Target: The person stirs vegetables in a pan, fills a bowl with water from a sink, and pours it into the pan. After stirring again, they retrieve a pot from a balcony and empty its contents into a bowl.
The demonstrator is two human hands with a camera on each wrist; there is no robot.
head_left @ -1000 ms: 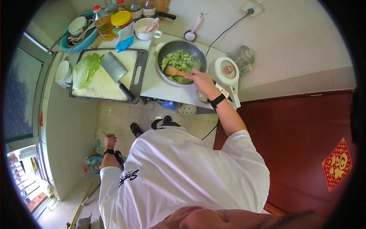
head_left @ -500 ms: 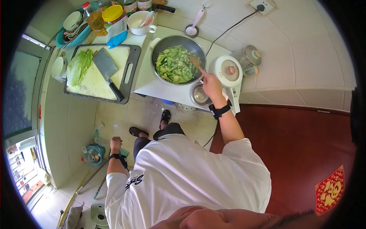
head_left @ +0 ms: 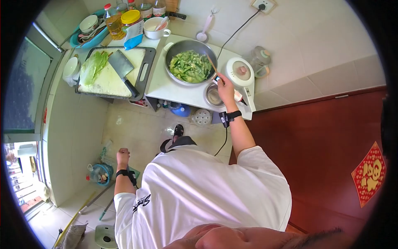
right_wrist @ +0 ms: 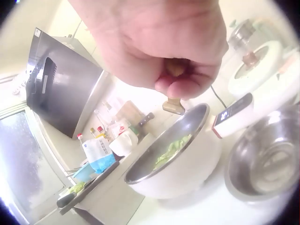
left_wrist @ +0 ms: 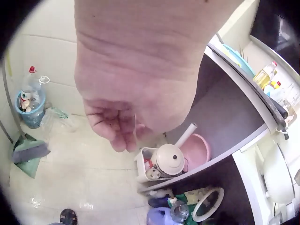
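Note:
My right hand (head_left: 226,89) grips the handle of a wooden spatula (head_left: 211,62), fingers wrapped round it in the right wrist view. The spatula leans into the right side of a deep white electric pan (right_wrist: 197,171) with a grey inside. Chopped green vegetables (head_left: 190,66) with pale bits fill the pan's bottom. Below the hand, the pan's white handle (right_wrist: 234,115) carries a small lit display. Down by my side hangs my left hand (left_wrist: 136,89), its fingers loosely curled and holding nothing, well away from the counter.
A steel bowl (head_left: 214,95) and a white lidded pot (head_left: 239,71) stand right of the pan. On the left, a cutting board (head_left: 143,72) bears a cleaver (head_left: 123,70) and lettuce (head_left: 93,68). Behind are an oil bottle (head_left: 113,24) and a white cup (head_left: 154,29).
The spatula has gone from the pan's lower middle to its right side as my right hand moved right. The vegetables lie more heaped. My left hand still hangs low.

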